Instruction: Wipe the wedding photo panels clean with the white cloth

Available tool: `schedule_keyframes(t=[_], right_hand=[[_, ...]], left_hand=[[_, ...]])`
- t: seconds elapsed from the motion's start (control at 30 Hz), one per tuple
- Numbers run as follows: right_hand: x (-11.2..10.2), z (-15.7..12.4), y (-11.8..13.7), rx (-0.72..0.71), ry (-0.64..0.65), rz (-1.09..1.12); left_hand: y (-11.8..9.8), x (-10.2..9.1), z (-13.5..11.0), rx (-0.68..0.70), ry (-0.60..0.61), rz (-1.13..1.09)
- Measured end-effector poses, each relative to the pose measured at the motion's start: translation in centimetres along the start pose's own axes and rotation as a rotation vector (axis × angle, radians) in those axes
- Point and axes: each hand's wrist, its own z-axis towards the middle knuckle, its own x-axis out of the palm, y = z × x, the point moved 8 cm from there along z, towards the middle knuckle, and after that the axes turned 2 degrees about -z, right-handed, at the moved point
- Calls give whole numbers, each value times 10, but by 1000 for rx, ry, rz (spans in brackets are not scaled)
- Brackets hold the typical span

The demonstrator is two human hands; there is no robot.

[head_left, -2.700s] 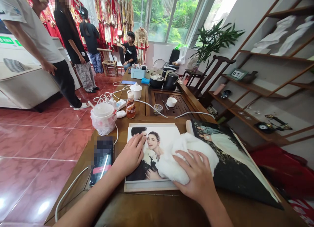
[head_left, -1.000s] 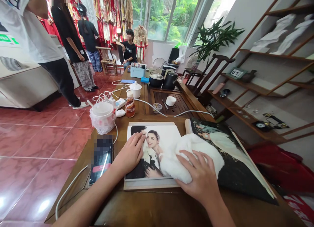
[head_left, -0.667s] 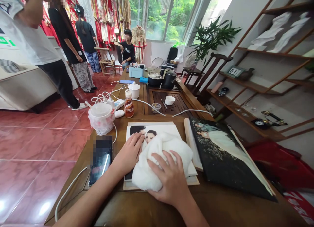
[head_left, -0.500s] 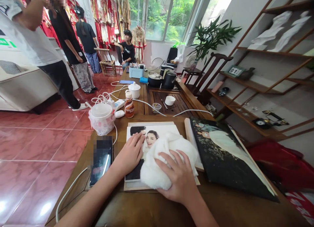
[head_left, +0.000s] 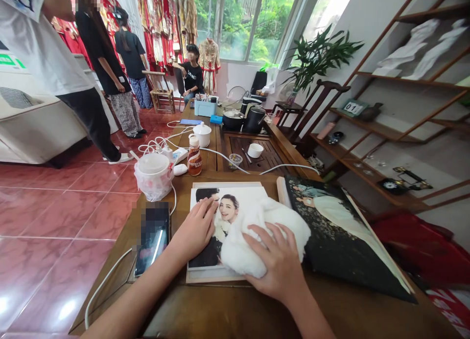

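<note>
An open photo album (head_left: 238,202) lies on the wooden table (head_left: 227,319), a portrait on its left page and a dark picture on the right page (head_left: 341,236). My left hand (head_left: 194,231) rests flat, fingers spread, on the left edge of the left page. My right hand (head_left: 279,265) presses a fluffy white cloth (head_left: 257,231) onto the album near the fold, fingers spread over it.
A phone (head_left: 152,236) on a white cable lies left of the album. Behind stand a bagged white pot (head_left: 154,175), a brown bottle (head_left: 194,158), a tea tray (head_left: 253,155) with kettles. Several people stand at the far left. Shelves line the right wall.
My right hand slid the cloth left over the portrait, then back right toward the fold. My left hand has stayed on the page edge.
</note>
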Motion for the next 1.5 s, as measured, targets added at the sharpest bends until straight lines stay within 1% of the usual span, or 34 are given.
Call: schedule_keyframes(t=[0.13, 0.23, 0.33, 0.47, 0.53, 0.63, 0.73, 0.77, 0.83, 0.9, 0.93, 1.0, 1.07, 1.17, 1.23, 1.3, 1.4, 1.5], right_hand=[[7, 14, 27, -89, 15, 47], [8, 15, 30, -122, 18, 77], [4, 8, 13, -101, -4, 83], [-5, -8, -21, -11, -51, 30], [-8, -15, -33, 36, -63, 2], [-10, -18, -39, 86, -63, -17], [-10, -16, -36, 124, -58, -10], [-10, -15, -34, 133, -56, -7], [-10, -14, -32, 141, -52, -3], [-10, -13, -31, 141, -51, -3], [-10, -13, -30, 140, -50, -5], [-10, -14, -31, 135, -50, -10], [-10, -13, -31, 124, -50, -21], [-11, -13, -30, 98, -53, -36], [-11, -12, -29, 92, -55, -41], [-12, -12, -29, 100, -54, -41], [-13, -12, -28, 102, -57, -45], [-14, -9, -23, 74, -46, -43]], left_hand=[[0, 1, 0, -1, 10, 6], [-1, -1, 0, -6, 9, 1], [-2, -1, 1, -7, 16, 15], [0, -1, -1, -6, 23, 32], [2, -1, -2, -5, 22, 38], [4, -2, -3, -9, 23, 65], [1, -4, -5, -24, 35, 130], [0, -5, -6, -41, 31, 162], [1, -12, -9, -124, -13, 242], [6, -21, -13, -264, -80, 319], [9, -24, -15, -329, -95, 346], [16, -26, -19, -437, -89, 371], [22, -23, -22, -513, -53, 354], [28, -19, -24, -569, -11, 300], [28, -19, -24, -560, -23, 300], [26, -23, -23, -511, -67, 333], [18, -24, -17, -372, -109, 340], [12, -16, -12, -241, -65, 260]])
